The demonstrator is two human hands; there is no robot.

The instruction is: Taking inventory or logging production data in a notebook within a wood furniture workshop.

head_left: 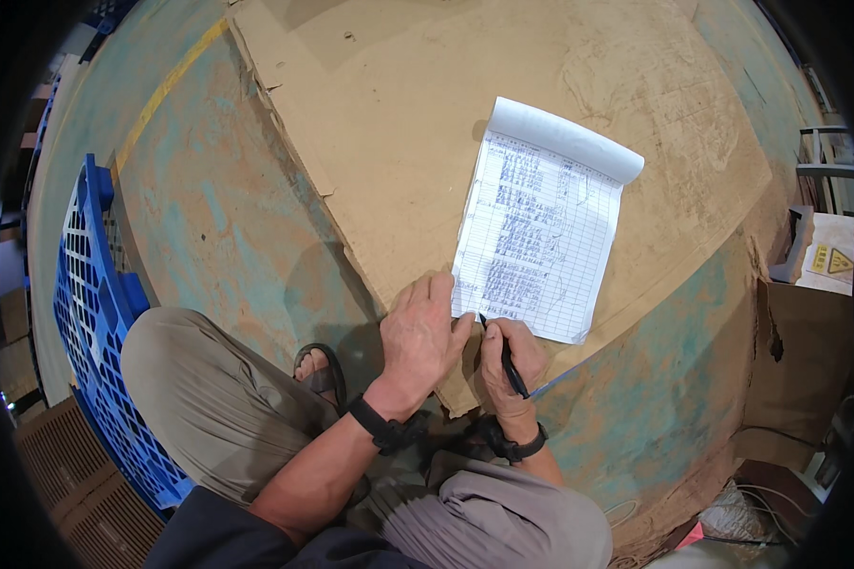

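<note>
A paper pad (536,237) with a ruled grid lies on a large sheet of cardboard (399,142). Rows of handwriting fill much of its top page, and the upper pages are rolled back over the far edge. My right hand (512,358) grips a black pen (512,370), its tip at the pad's near edge by the lowest written line. Flat beside the pad's near left corner rests my left hand (419,327), fingers stretched out, thumb close to the paper. Black bands circle both wrists.
A blue plastic pallet (114,313) stands on the left, near brown slatted material (71,455). Worn green floor (209,209) with a yellow line (176,85) surrounds the cardboard. At right are a cardboard box (792,360) and a white package (830,248). My bent knees flank the near side.
</note>
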